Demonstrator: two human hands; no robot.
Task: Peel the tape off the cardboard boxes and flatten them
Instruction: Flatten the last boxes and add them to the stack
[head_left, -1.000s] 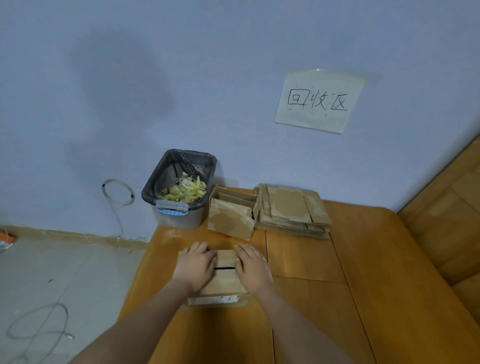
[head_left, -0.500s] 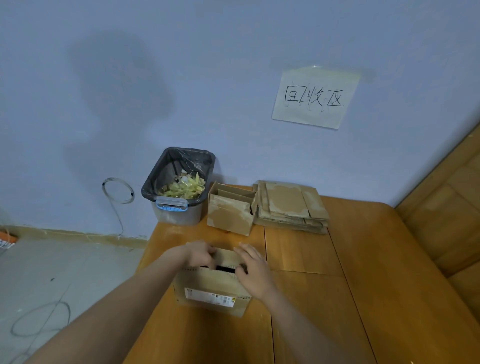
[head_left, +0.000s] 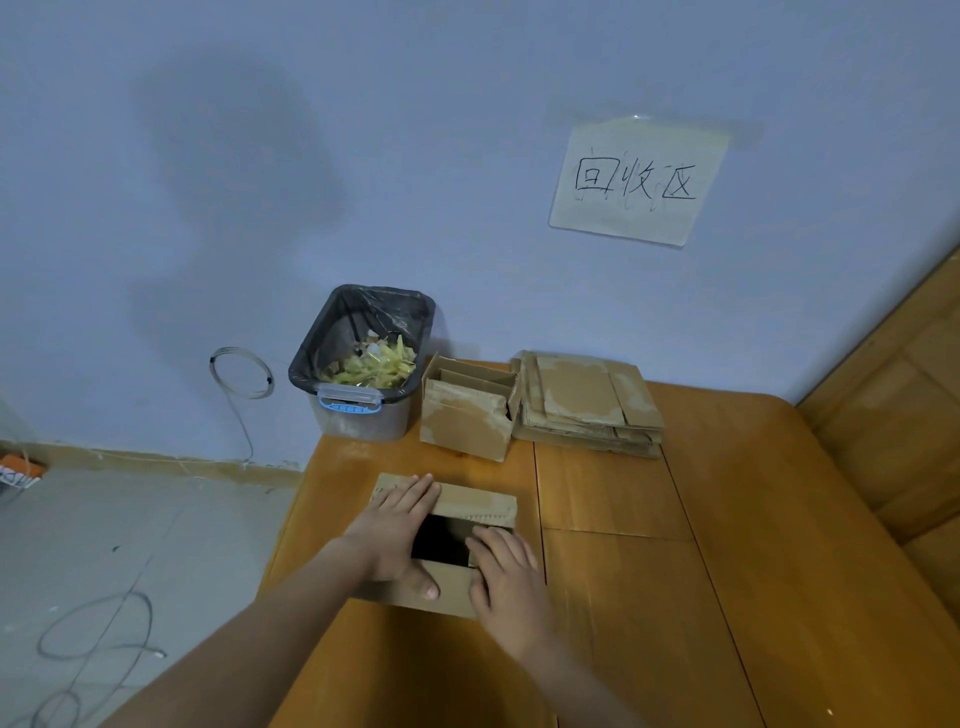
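Since the earlier frame the box (head_left: 447, 545) flaps have parted, exposing a dark opening. My left hand (head_left: 395, 535) and right hand (head_left: 506, 582) press on it, fingers extended. Beyond the box: bin (head_left: 363, 364), flattened stack (head_left: 587, 405).

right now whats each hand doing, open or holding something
Left hand: open, fingers straight, pressing flat on the cardboard box, spreading its flaps.
Right hand: open, fingers resting on the box's right near edge, no clear grip.

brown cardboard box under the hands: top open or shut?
Open: the brown cardboard box shows a dark gap between its flaps, left hand and right hand pressing them apart.
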